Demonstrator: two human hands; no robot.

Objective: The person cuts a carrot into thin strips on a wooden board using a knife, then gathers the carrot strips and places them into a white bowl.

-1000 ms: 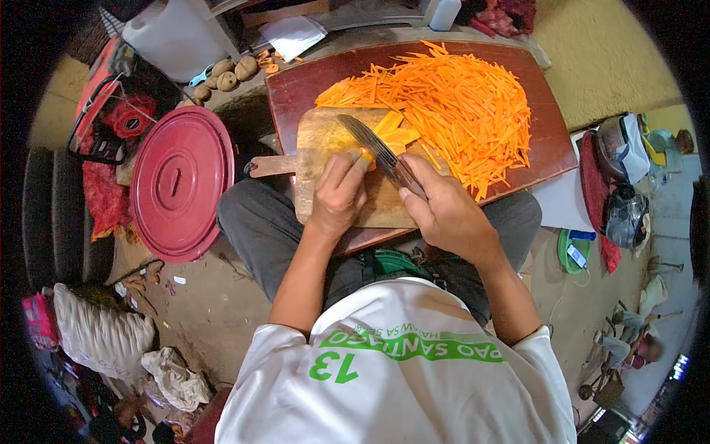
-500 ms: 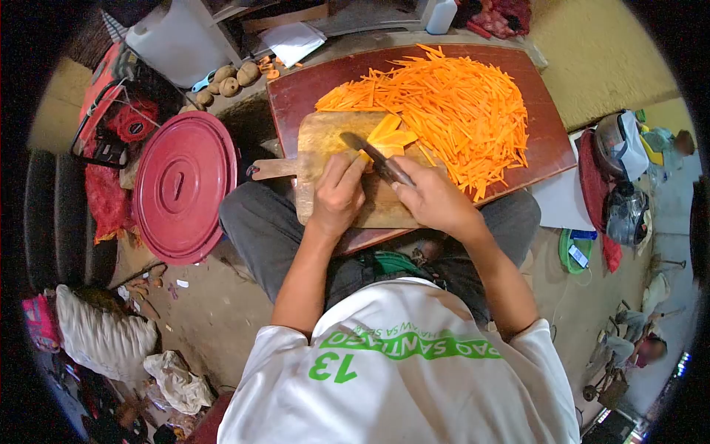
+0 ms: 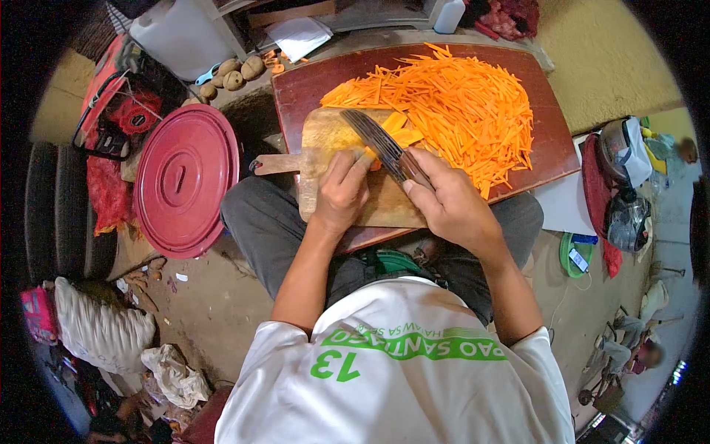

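Note:
My right hand [image 3: 451, 194] is closed round the handle of a knife [image 3: 381, 144], whose blurred blade slants up and left over a wooden cutting board [image 3: 388, 207]. Under the fingertips of my left hand [image 3: 342, 189] is a piece of carrot [image 3: 367, 155], pressed against the board beside the blade. Flat orange carrot slices [image 3: 403, 132] lie on the board beyond the knife. A large heap of thin carrot strips [image 3: 473, 103] covers much of the dark red table [image 3: 299, 85] behind and to the right of the board.
A round red lid [image 3: 179, 181] stands left of the table. Brown round vegetables [image 3: 233, 80] and papers [image 3: 298, 37] lie past the far left corner. A green basin [image 3: 575, 255] with a phone is at the right. A distant person [image 3: 651, 354] appears at lower right.
The knife and my right hand have shifted slightly right, with the blade now more broadly visible. My left hand stays at the carrot piece. The whole view has shifted a little.

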